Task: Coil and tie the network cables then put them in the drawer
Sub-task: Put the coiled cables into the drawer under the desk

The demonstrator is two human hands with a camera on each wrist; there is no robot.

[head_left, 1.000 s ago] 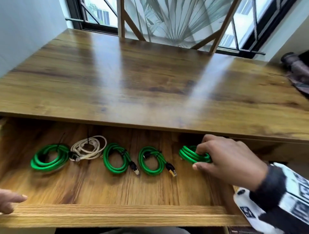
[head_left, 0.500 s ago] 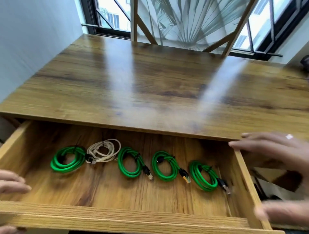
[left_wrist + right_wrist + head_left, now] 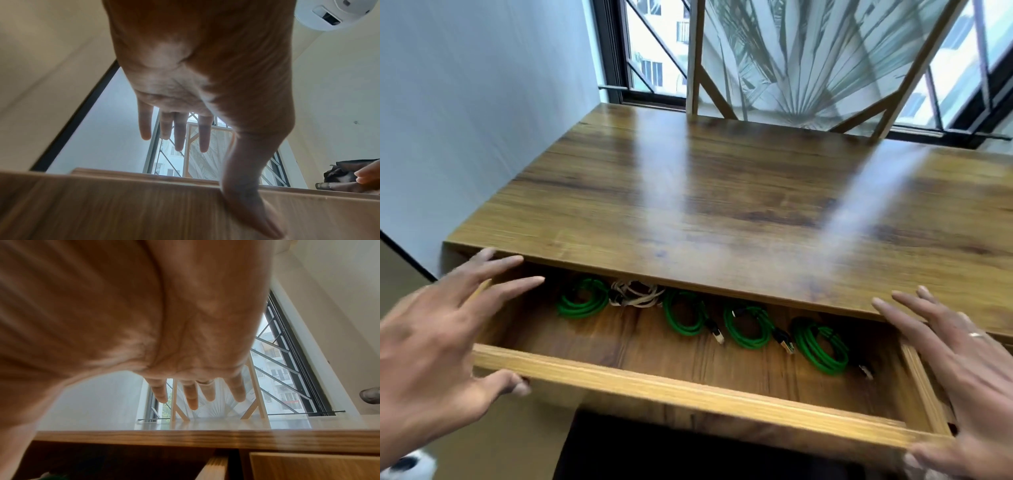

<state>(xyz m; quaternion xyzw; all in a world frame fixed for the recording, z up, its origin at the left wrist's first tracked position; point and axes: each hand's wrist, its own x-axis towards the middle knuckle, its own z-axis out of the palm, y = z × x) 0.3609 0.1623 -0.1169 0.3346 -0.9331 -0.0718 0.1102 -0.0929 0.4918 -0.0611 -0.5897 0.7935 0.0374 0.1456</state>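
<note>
The wooden drawer [image 3: 688,383] stands partly pushed in under the desk top [image 3: 722,205]. Inside lie several tied green cable coils [image 3: 746,327] and one white coil [image 3: 635,294], the back ones half hidden under the desk edge. My left hand [image 3: 438,342] is at the drawer's left front corner, fingers spread straight, thumb [image 3: 246,203] against the drawer front [image 3: 123,203]. My right hand [image 3: 959,370] is at the right front corner, fingers straight, thumb by the front panel; a ring is on one finger. Neither hand holds anything.
A white wall [image 3: 465,120] runs along the left. A window with a grille [image 3: 654,51] and a wooden-framed panel [image 3: 808,58] stand behind the desk. A second closed drawer front [image 3: 314,465] lies to the right. Dark cloth [image 3: 345,177] lies at the desk's right end.
My right hand let go of the last green coil and left it in the drawer. Both hands moved to the drawer's front corners, and the drawer has slid partway in.
</note>
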